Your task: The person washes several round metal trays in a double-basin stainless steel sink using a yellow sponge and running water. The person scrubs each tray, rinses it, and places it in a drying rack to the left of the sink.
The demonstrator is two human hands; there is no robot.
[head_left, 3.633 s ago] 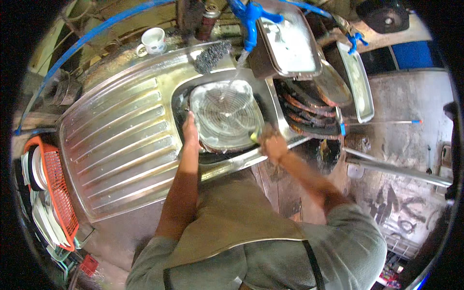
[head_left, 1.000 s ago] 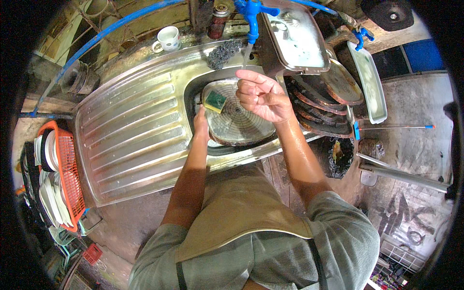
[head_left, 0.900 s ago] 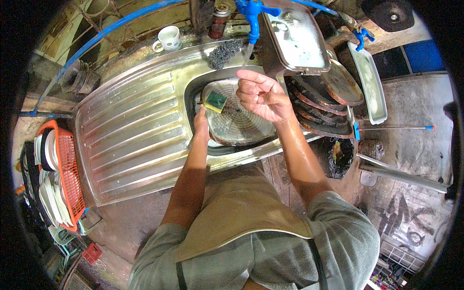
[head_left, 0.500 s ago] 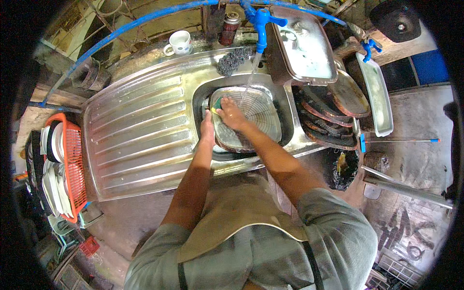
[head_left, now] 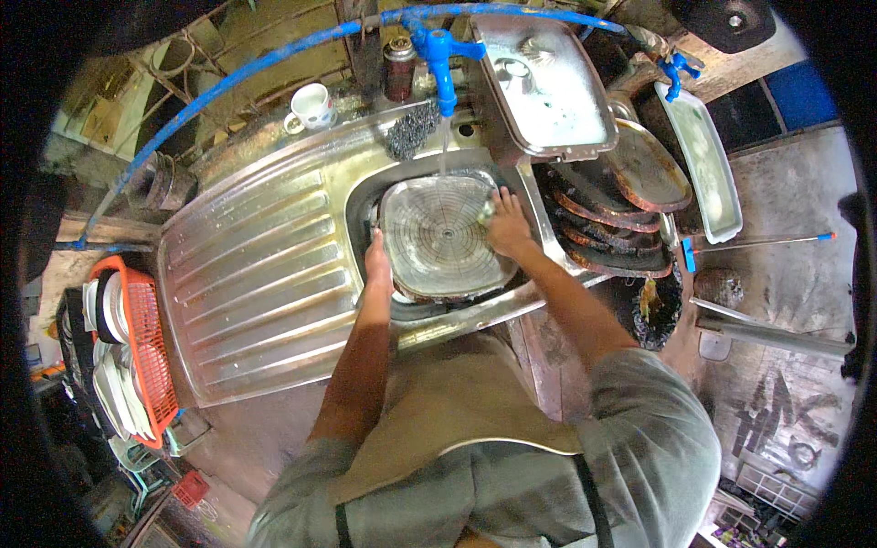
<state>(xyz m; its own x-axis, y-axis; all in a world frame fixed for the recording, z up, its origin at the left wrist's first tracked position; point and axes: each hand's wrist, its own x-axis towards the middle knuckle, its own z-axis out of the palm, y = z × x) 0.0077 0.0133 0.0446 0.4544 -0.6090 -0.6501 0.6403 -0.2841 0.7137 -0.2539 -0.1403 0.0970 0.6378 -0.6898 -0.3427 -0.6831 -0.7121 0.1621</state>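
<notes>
In the sink basin (head_left: 354,216) rests a rounded-square metal pan (head_left: 446,242) with concentric rings on its wet grey face and a dark rim. My left hand (head_left: 377,267) grips the pan's left edge, thumb up along the side, with the other fingers mostly hidden. Near the pan's right edge, my right hand (head_left: 510,228) presses a small yellow-green sponge (head_left: 486,214) against the surface, its fingers stretched forward over it. A blue tap (head_left: 442,73) runs a thin stream of water down at the pan's far side.
The ribbed steel drainboard (head_left: 256,265) spreads left, beside an orange plate rack (head_left: 151,352). Stacked dark pans (head_left: 607,228) lie right of the basin. Behind them sits a rectangular tub of soapy water (head_left: 553,87). A black scouring pad (head_left: 413,131) and a white mug (head_left: 311,107) stand behind.
My right hand has swept the sponge from the pan's upper left to its right side. The left hand stays at the left edge. The whole view has shifted slightly.
</notes>
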